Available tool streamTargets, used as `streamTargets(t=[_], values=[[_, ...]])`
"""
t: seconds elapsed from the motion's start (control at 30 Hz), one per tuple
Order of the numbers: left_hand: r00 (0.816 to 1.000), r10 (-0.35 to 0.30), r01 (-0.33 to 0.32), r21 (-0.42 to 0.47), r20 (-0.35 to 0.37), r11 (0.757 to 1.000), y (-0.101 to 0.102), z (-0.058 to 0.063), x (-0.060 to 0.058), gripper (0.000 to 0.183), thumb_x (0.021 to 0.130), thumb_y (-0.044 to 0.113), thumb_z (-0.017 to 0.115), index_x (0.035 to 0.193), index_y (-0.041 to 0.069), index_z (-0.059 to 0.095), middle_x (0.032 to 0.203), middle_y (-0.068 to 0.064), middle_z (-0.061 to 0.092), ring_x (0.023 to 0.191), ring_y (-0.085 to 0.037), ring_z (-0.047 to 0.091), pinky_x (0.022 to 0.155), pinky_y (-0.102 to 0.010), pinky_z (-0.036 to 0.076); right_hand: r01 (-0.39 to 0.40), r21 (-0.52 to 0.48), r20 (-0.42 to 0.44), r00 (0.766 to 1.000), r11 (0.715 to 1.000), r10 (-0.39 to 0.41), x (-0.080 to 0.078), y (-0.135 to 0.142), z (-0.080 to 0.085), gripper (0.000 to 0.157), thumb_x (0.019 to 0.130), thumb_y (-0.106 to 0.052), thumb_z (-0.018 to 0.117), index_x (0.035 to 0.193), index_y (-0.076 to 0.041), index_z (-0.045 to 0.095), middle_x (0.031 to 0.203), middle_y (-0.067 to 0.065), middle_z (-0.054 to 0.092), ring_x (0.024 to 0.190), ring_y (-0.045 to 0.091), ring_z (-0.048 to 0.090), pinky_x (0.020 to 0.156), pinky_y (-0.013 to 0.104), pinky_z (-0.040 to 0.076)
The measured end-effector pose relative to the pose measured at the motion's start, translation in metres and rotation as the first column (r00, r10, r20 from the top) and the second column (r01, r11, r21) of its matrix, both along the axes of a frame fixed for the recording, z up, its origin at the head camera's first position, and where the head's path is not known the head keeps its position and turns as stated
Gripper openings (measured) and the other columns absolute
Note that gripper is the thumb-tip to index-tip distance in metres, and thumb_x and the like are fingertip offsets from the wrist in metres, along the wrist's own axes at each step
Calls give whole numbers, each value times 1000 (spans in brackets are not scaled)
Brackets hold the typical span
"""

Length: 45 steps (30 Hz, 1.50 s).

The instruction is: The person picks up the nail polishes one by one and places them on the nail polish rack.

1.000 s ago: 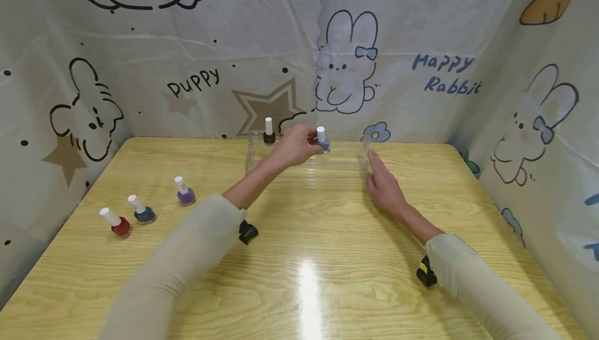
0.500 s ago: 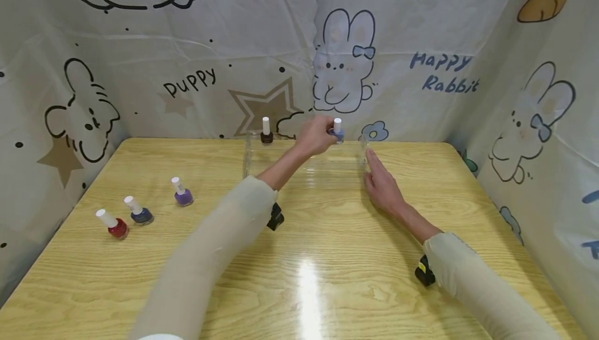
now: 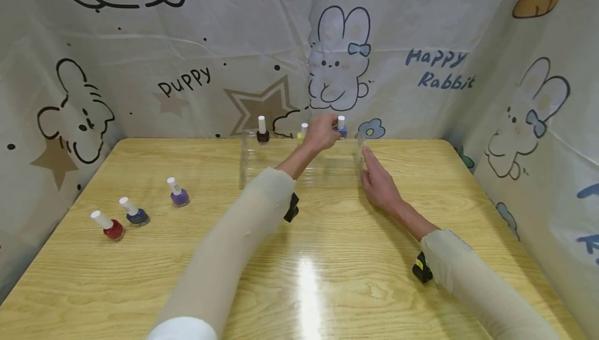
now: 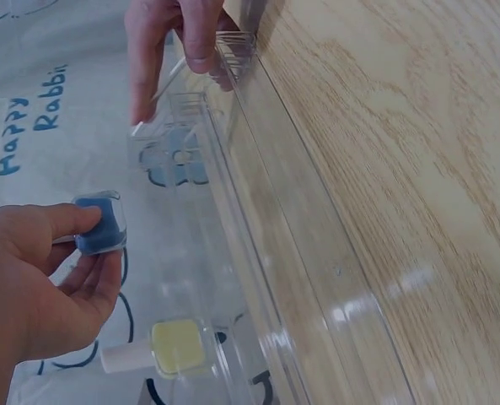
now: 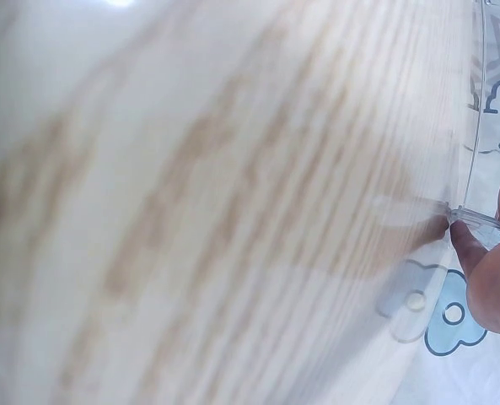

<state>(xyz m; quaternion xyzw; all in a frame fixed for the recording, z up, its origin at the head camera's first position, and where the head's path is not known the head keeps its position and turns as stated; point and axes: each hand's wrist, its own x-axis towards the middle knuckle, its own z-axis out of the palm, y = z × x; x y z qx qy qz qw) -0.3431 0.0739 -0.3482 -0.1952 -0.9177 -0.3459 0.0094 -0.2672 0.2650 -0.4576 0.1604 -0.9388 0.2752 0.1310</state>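
My left hand (image 3: 322,133) pinches a blue nail polish bottle (image 4: 102,224) with a white cap, in the head view above the right part of a clear acrylic rack (image 3: 281,162). In the left wrist view the thumb presses its flat glass side, and the bottle stands apart from the rack's ledges. My right hand (image 3: 381,183) rests against the rack's right end, index finger straight along the side panel. On the rack are a yellow nail polish bottle (image 4: 178,348), partly hidden by the left hand in the head view, and a dark one (image 3: 262,134) at the left.
On the table (image 3: 355,277) at the left stand a red bottle (image 3: 114,231), a dark blue bottle (image 3: 138,217) and a purple bottle (image 3: 180,197), all white-capped. A printed cloth (image 3: 262,28) hangs close behind the rack and along both sides.
The left hand has carried the blue bottle rightward along the rack, uncovering the yellow bottle. The right hand has stayed at the rack's end. The head view has shifted slightly.
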Motion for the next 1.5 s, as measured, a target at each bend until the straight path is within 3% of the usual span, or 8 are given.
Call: streamTargets(t=[0.27,0.9,1.27,1.5], values=[[999,-8,5,77,35,997,6,-8,-6,17,93,-1,66,108,2,71,107,-8,72,98,-20,66,84,-28,53,5,9,-3,1000,1000,-5,-2,-1,2,63,101,1,45,157,3,17,161,23,19,148,33,20,116,50,23],[995,72,-73,16,64,997,19,-26,-9,19,93,1,66,111,2,72,107,-9,71,99,-21,66,86,-30,54,14,4,38,999,1000,-14,5,-4,-1,62,103,-1,44,157,3,15,162,21,17,149,31,18,118,47,21],[992,118,-118,-1,46,993,24,-25,-7,19,92,3,67,110,6,74,110,-6,72,105,-21,65,91,-31,52,14,16,5,1000,1000,-14,3,-2,-1,61,103,-2,45,157,4,17,162,20,18,148,31,20,116,49,24],[990,122,-123,8,71,992,25,-24,-9,15,92,2,66,104,5,74,106,-6,72,98,-20,65,87,-29,52,18,20,14,1000,1000,-18,4,0,1,61,103,-2,45,157,3,16,163,19,16,148,31,20,116,48,24]])
